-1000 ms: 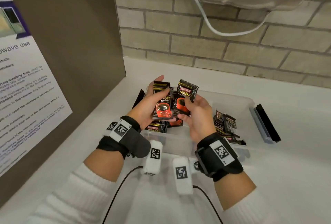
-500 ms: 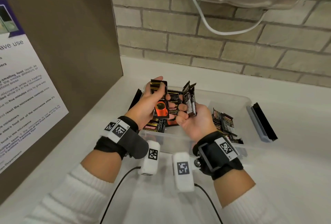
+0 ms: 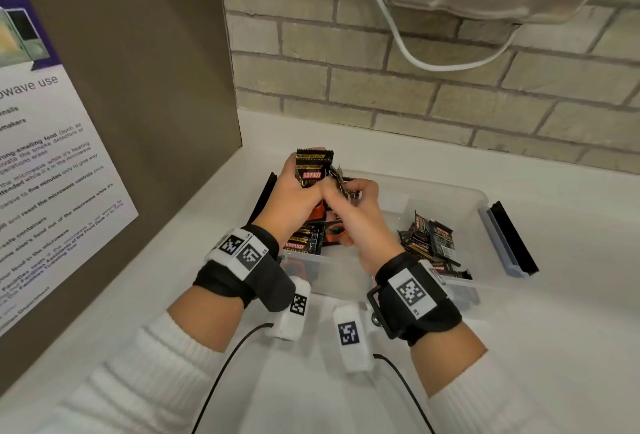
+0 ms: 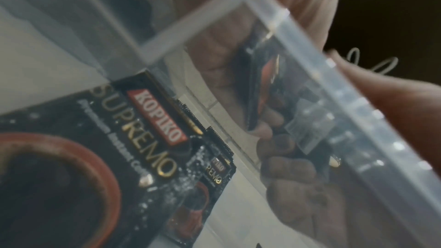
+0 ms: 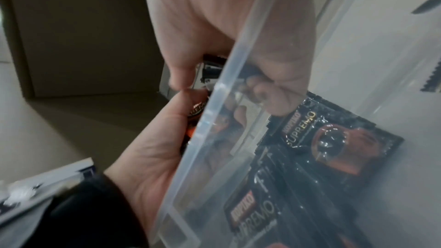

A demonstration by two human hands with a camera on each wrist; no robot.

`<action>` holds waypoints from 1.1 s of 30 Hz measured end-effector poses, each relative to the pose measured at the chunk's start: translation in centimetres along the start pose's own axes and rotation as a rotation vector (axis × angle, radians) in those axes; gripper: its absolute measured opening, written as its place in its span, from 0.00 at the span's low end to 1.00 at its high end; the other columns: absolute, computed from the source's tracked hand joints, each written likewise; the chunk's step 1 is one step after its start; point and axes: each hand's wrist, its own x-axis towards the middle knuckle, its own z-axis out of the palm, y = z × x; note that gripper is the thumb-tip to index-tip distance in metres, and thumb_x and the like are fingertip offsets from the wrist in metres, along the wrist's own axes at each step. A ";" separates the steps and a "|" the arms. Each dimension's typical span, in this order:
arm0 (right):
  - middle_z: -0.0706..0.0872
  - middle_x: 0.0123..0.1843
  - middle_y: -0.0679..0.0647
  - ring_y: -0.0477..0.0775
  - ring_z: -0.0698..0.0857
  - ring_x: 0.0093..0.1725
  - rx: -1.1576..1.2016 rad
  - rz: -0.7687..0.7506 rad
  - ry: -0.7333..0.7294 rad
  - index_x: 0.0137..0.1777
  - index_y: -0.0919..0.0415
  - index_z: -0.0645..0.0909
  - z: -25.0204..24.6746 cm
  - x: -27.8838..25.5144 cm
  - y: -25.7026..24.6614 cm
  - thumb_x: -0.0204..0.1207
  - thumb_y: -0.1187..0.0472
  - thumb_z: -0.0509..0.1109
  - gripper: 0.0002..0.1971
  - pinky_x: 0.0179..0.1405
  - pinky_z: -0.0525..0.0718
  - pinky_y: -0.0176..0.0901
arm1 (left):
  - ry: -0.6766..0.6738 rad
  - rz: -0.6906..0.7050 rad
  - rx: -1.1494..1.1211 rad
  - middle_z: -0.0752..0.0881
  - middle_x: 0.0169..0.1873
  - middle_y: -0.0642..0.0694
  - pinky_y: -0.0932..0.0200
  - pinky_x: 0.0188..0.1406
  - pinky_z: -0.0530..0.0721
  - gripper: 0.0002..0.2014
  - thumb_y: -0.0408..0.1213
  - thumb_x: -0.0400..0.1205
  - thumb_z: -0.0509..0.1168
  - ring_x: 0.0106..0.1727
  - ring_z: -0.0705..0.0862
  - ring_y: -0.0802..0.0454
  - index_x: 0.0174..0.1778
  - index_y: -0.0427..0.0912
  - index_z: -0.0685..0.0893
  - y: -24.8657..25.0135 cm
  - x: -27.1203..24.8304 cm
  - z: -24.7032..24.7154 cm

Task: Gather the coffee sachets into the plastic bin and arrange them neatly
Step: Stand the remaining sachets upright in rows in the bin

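My left hand [image 3: 298, 198] grips an upright stack of black Kopiko coffee sachets [image 3: 313, 166] above the left end of the clear plastic bin [image 3: 479, 199]. My right hand [image 3: 360, 205] pinches a few more sachets [image 3: 341, 180] edge-on and holds them against that stack. Both hands touch each other. Loose sachets lie in the bin: a heap at the right [image 3: 429, 243] and some flat under my hands [image 3: 304, 244]. The right wrist view looks through the bin wall [image 5: 214, 120] at flat sachets [image 5: 322, 139]. A sachet [image 4: 143, 139] fills the left wrist view.
The bin stands on a white counter [image 3: 554, 329] below a brick wall [image 3: 381, 94]. A brown panel with a poster [image 3: 52, 173] closes off the left side. Grey-and-black latches stick out at the bin's right end [image 3: 507, 239] and left end [image 3: 265, 187]. A white cable [image 3: 415, 62] hangs above.
My right hand turned its sachets from face-up to edge-on and brought them left against the stack in my left hand. The two hands have closed together.
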 end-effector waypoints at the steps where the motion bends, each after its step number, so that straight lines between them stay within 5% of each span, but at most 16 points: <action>1: 0.84 0.47 0.56 0.52 0.84 0.39 -0.019 -0.025 0.009 0.55 0.48 0.65 0.1 -0.1 0.0 0.75 0.42 0.67 0.17 0.35 0.82 0.47 | 0.015 0.021 0.014 0.86 0.49 0.44 0.61 0.47 0.87 0.16 0.30 0.78 0.67 0.49 0.86 0.51 0.61 0.44 0.75 0.0 0.0 0.0; 5: 0.83 0.48 0.59 0.59 0.85 0.43 0.001 -0.058 0.096 0.45 0.47 0.66 0.4 0.2 0.2 0.82 0.48 0.60 0.07 0.41 0.84 0.57 | 0.026 0.045 0.007 0.85 0.44 0.47 0.66 0.41 0.87 0.18 0.26 0.77 0.68 0.44 0.86 0.56 0.60 0.44 0.74 0.1 -0.1 0.0; 8: 0.81 0.47 0.53 0.54 0.84 0.44 0.073 -0.083 0.202 0.52 0.52 0.69 -0.1 0.4 0.1 0.86 0.52 0.50 0.07 0.36 0.84 0.47 | 0.001 0.025 -0.047 0.85 0.46 0.48 0.61 0.42 0.88 0.17 0.26 0.78 0.68 0.46 0.88 0.57 0.58 0.47 0.73 0.1 -0.3 0.0; 10: 0.83 0.51 0.53 0.49 0.83 0.46 0.214 -0.075 0.285 0.57 0.55 0.69 -0.7 0.5 -0.1 0.87 0.54 0.48 0.10 0.36 0.80 0.41 | 0.004 0.026 -0.066 0.85 0.45 0.50 0.66 0.35 0.85 0.17 0.27 0.78 0.68 0.42 0.88 0.60 0.58 0.47 0.73 0.3 -0.4 0.1; 13: 0.86 0.45 0.52 0.48 0.86 0.45 0.403 -0.071 0.407 0.55 0.53 0.69 -1.8 0.8 0.0 0.87 0.55 0.47 0.10 0.50 0.74 0.45 | 0.078 0.021 -0.156 0.85 0.45 0.51 0.68 0.33 0.84 0.16 0.26 0.80 0.66 0.40 0.88 0.63 0.58 0.47 0.72 0.4 -0.3 -0.4; 17: 0.77 0.44 0.49 0.47 0.79 0.43 0.511 -0.098 0.387 0.51 0.51 0.72 -2.2 0.6 -0.2 0.84 0.44 0.50 0.14 0.56 0.77 0.49 | 0.064 0.032 -0.131 0.85 0.45 0.51 0.71 0.31 0.84 0.16 0.27 0.79 0.66 0.40 0.88 0.63 0.55 0.50 0.73 0.4 -0.2 -0.6; 19: 0.81 0.43 0.48 0.45 0.80 0.43 0.492 -0.102 0.278 0.47 0.53 0.76 -1.8 0.4 -0.5 0.83 0.40 0.46 0.22 0.50 0.78 0.42 | 0.033 0.033 -0.119 0.85 0.44 0.51 0.67 0.33 0.85 0.16 0.26 0.79 0.67 0.42 0.89 0.59 0.51 0.52 0.73 0.4 -0.4 -0.3; 22: 0.81 0.38 0.50 0.45 0.81 0.36 0.397 -0.155 0.241 0.48 0.55 0.75 -1.2 0.3 -0.4 0.85 0.61 0.56 0.07 0.36 0.78 0.36 | 0.019 0.036 -0.128 0.85 0.44 0.51 0.66 0.34 0.86 0.16 0.26 0.78 0.67 0.40 0.89 0.61 0.49 0.53 0.74 0.4 -0.3 -0.2; 24: 0.82 0.40 0.53 0.47 0.82 0.39 0.304 -0.196 0.214 0.58 0.54 0.72 -1.1 0.3 0.0 0.80 0.71 0.61 0.13 0.38 0.82 0.36 | 0.009 0.046 -0.120 0.85 0.44 0.51 0.68 0.34 0.85 0.17 0.26 0.78 0.67 0.41 0.88 0.64 0.50 0.54 0.74 0.4 -0.3 -0.3; 29: 0.84 0.51 0.55 0.45 0.85 0.39 0.245 -0.146 0.143 0.65 0.56 0.73 -1.1 -0.5 -0.4 0.80 0.69 0.64 0.16 0.23 0.82 0.30 | -0.004 0.064 -0.072 0.84 0.46 0.52 0.73 0.34 0.82 0.16 0.29 0.79 0.68 0.41 0.86 0.67 0.54 0.54 0.74 0.3 0.0 -0.2; 33: 0.84 0.56 0.56 0.45 0.85 0.42 0.207 -0.174 0.201 0.62 0.58 0.74 -0.9 -0.4 -0.1 0.80 0.69 0.64 0.12 0.26 0.81 0.29 | 0.025 0.081 0.017 0.85 0.46 0.54 0.69 0.40 0.84 0.22 0.34 0.74 0.74 0.45 0.86 0.66 0.62 0.46 0.74 0.0 0.1 -0.1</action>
